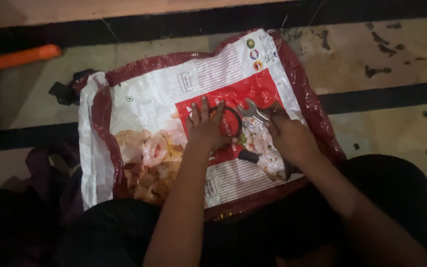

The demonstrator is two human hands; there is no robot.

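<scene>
Head view: nearest the camera, at six o'clock, the person's dark-clad knees fill the lower edge, and both forearms reach forward from them toward the middle of the frame. The left hand lies palm down, fingers spread and pointing to twelve o'clock, pressed flat on a black ring; its grip is open, and the flat press seems meant to keep the ring from turning or sliding. Just at three o'clock of it, the right hand is closed around the handle of a spanner, whose open jaw points to nine o'clock and meets the ring's rim. A short dark part lies below the ring, at about five o'clock of the left hand. All of this rests on a red and white printed sack spread on the floor, seemingly as a work mat. Farther off, a dark scrap lies at the sack's ten o'clock corner, an orange bar sits beyond it, and black marks dot the floor at two o'clock.
</scene>
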